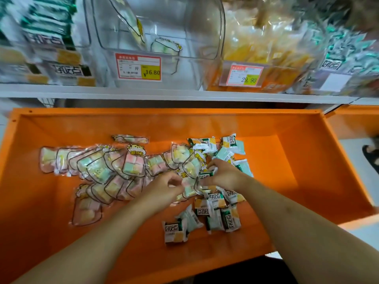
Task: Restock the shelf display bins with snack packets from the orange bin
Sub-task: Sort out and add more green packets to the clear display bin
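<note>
Right hand (222,175) curled around a small white-and-green packet (206,174), fingers bent over its top edge, down inside the orange bin (184,124). Just beside it, left hand (166,187) with fingers curled toward a clear packet of pastel cubes (189,186), fingertips touching its wrapper; whether actually pinched or only touched, cannot tell through the blur. Between the two hands, that pastel packet lying flat on the bin floor. Left of the grip, a fanned heap of clear pastel-cube packets (102,169) overlapping one another, with one more (86,210) lying apart, nearer the camera. Beyond and right of the grip, a cluster of white-and-green packets (217,148) against the heap's edge. Nearer than the grip, a further loose group of the same white-and-green packets (213,216), one (175,232) a little apart at the front. Above the bin, a white shelf edge (164,95) carrying display bins: straight beyond the grip, a clear bin (160,27) nearly bare, holding two pastel packets, with a red-and-yellow price tag (138,67) reading 16.80; right of that, a bin of yellow packets (260,50) tagged 29.90 (241,76); far left, a bin of green-and-white packets (47,37), blurred; far right, another blurred bin of similar packets (338,52).
</note>
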`<state>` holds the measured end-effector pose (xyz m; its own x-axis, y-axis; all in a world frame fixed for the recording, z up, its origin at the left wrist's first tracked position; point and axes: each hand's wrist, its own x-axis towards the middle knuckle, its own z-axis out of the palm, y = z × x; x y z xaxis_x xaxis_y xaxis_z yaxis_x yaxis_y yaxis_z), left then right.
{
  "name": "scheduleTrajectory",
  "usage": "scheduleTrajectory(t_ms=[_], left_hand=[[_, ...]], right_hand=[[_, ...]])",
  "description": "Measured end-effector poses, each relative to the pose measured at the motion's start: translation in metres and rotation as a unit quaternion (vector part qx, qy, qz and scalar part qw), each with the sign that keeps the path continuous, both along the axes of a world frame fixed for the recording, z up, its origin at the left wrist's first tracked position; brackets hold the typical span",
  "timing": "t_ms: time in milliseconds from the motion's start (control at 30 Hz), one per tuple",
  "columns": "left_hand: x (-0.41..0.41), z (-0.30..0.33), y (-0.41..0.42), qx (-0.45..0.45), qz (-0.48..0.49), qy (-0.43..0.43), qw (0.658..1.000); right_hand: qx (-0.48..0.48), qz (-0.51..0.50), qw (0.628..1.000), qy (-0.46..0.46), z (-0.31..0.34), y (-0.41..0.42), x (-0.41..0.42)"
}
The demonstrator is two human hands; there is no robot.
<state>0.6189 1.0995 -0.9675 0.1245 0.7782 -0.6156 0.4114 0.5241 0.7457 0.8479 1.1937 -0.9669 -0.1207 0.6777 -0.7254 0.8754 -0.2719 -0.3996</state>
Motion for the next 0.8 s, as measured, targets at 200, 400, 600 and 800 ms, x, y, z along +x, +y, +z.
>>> scheduleTrajectory(t_ms=[200,400,600,800], left_hand=[[-0.021,0.038,-0.011,-0.060,0.094,-0.102,0.989],[-0.046,0.057,-0.036,-0.109,0.234,-0.307,0.916],[-0.051,0.063,-0.050,-0.102,0.218,-0.285,0.928],[-0.058,0.051,-0.043,-0.115,0.255,-0.291,0.915]], right_hand=[[-0.023,-0.021,0.991,0.129,0.067,-0.022,-0.060],[-0.056,-0.147,0.954,0.255,0.100,-0.063,-0.096],[-0.110,-0.161,0.934,0.298,0.107,-0.074,-0.094],[-0.024,-0.080,0.992,0.098,0.053,-0.053,-0.057]])
